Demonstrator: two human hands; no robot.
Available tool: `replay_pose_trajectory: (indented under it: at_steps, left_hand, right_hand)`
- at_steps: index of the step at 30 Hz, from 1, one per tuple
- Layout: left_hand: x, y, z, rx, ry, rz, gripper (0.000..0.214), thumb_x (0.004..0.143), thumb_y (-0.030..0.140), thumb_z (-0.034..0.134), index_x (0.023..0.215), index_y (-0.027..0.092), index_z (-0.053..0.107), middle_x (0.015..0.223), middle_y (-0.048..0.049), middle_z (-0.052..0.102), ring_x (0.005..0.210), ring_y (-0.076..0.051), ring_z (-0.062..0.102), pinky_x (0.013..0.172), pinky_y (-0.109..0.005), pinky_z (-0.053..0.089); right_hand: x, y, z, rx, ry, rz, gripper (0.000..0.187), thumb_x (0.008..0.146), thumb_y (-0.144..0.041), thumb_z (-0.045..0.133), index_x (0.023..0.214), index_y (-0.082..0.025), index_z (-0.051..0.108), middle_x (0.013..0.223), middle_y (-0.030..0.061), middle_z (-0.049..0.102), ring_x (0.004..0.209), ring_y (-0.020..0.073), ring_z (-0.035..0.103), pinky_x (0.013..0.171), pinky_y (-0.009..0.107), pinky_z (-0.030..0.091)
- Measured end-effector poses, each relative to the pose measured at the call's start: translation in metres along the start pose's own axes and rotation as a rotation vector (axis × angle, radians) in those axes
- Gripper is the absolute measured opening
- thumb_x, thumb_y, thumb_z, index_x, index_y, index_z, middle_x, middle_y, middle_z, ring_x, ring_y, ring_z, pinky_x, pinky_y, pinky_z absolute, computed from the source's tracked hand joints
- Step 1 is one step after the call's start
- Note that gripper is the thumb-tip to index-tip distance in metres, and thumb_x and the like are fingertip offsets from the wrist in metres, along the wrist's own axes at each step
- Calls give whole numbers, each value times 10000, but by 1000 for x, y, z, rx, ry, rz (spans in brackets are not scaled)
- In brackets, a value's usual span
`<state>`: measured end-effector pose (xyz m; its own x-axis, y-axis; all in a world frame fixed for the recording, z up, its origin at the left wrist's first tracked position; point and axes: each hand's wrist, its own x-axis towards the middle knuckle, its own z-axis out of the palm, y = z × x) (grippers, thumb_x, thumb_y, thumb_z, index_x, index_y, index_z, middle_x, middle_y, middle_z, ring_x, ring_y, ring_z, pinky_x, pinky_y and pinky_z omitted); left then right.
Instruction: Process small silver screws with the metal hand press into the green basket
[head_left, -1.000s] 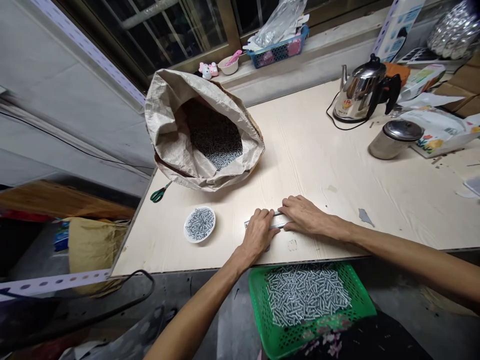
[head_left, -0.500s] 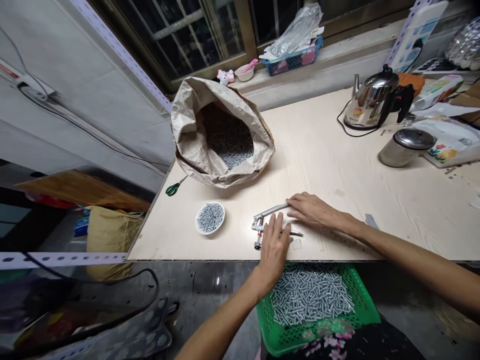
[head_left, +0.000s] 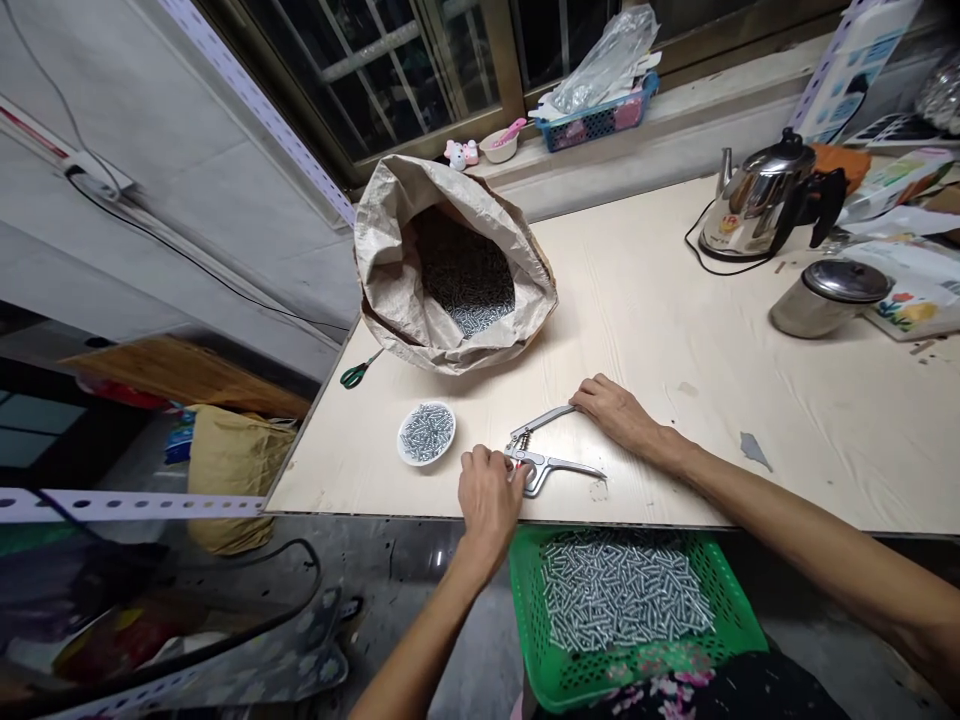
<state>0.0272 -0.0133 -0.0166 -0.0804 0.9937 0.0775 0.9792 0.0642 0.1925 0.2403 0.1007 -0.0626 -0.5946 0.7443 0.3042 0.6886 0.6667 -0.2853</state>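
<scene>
A silver plier-like hand tool (head_left: pixel 555 465) with two long handles and a coil spring lies on the pale wooden table (head_left: pixel 645 320). My left hand (head_left: pixel 487 495) is closed round the tool's left end, its thumb against the metal and that end mostly hidden behind the fingers. At the tip of the upper handle, my right hand (head_left: pixel 611 410) pinches with its fingers together. The handles are spread apart. To the left of my left hand stands a white bowl (head_left: pixel 426 462) full of small metal screw-like pieces (head_left: pixel 427 432).
Behind the bowl sits a large open paper sack (head_left: pixel 382 260) of metal pieces. Scissors (head_left: pixel 356 375) lie at the table's left side. Below the front edge is a green basket (head_left: pixel 529 600) of silver screws. A kettle (head_left: pixel 757 200) and a metal canister (head_left: pixel 817 300) stand at the right.
My left hand has moved left from over the tool's middle to its left end, and its fingers have curled. My right hand stays at the upper handle's tip. The view has shifted slightly.
</scene>
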Motion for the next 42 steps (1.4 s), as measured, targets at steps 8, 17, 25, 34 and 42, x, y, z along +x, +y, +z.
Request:
replay_pose_trajectory:
  at_steps: [8,17,25,34,42]
  left_hand:
    - [48,-10,-15,-30,-576,-161,159,719,278,617,595,181,635,629,-55,613,685,-215,599,580,-270,357]
    - [-17,14,-55,-102,-324,212,78,799,254,645,824,200,696,844,-49,659,801,-200,596,655,-288,434]
    - [64,-78,-50,252,9,-123,213,917,248,484,915,195,690,957,-67,633,985,-213,541,731,-281,437]
    - [79,-91,-40,518,-164,58,278,915,120,391,907,141,668,1005,-115,614,1002,-238,520,725,-309,434]
    - [81,-92,-47,315,-46,109,224,866,114,435,863,99,659,904,-134,650,916,-238,567,743,-311,436]
  right_hand:
    - [7,4,1,-7,-17,-57,263,922,-91,371,883,-199,608,856,60,575,826,189,467,684,287,384]
    - [6,2,5,34,-5,-42,234,920,-91,378,906,-196,586,878,61,567,855,201,473,725,301,425]
    - [5,-1,8,28,10,-14,255,926,-102,350,895,-193,587,873,66,568,850,203,480,697,302,429]
    - [5,-1,8,28,9,-1,279,934,-122,325,908,-207,589,877,69,569,860,205,489,683,304,427]
    - [-4,-42,-6,9,41,-4,158,916,-221,465,995,-187,598,947,85,595,877,222,496,719,338,393]
